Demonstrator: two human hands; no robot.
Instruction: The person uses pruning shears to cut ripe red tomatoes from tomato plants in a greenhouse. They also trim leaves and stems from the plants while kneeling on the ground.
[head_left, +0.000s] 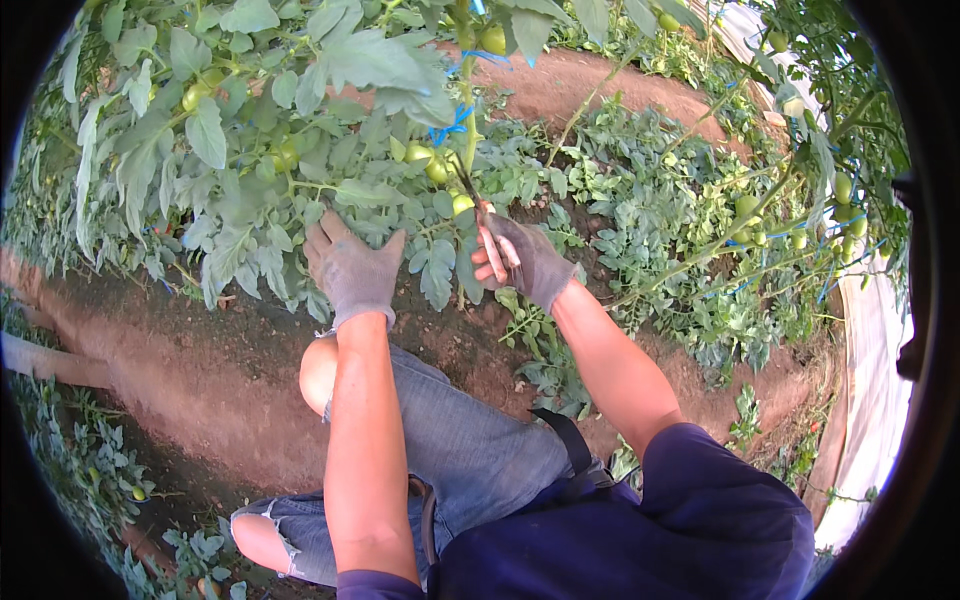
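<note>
My left hand (354, 262), in a grey knit glove, reaches into the lower leaves of a tomato plant (375, 67), thumb apart from the fingers; leaves hide its fingertips. My right hand (529, 255), in a glove with bare fingertips showing, is closed around the reddish handles of pruning shears (491, 244). The dark blades point up and left, beside the green main stem (469, 112). Green tomatoes (437, 166) hang just left of the blades, and another green tomato (462, 203) is close by the tool. A blue tie (451, 126) is knotted at the stem above them.
Cut or fallen leafy shoots (660, 180) cover the ground at the right. Slanting tomato stems (701, 262) with green fruit and blue ties stand there, near a white sheet (874, 390). Bare soil (210, 375) runs beside my bent, denim-covered legs (465, 435). More plants (90, 465) grow lower left.
</note>
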